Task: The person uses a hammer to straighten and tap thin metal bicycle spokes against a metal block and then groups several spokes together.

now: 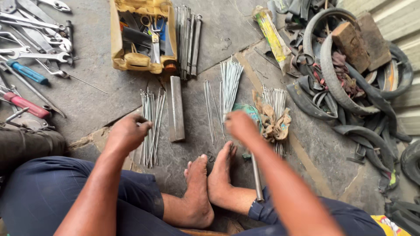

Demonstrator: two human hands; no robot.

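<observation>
- Left hand (127, 133), at centre left of the frame, rests with fingers curled onto the near bundle of spokes (151, 126), fingertips on the rods; whether it pinches one I cannot tell.
- Right hand (239, 126) is blurred just right of centre, over the loose spokes (210, 111); closed or spread, I cannot say.
- Spokes lie in separate, parallel lots on the stone floor (92, 94), probably sorted so each pile stays within reach of the seated person.
- A flat metal bar (176, 109) lies between two lots, like a divider.
- Another bunch (276, 98) sits in a rag (273, 124) to the right, partly covered.
- Upper centre, a yellow box (140, 61) holds scissors and odd tools; its far side is cut off.
- Spanners (39, 39) at upper left and old tyres (345, 83) at right run out of frame.
</observation>
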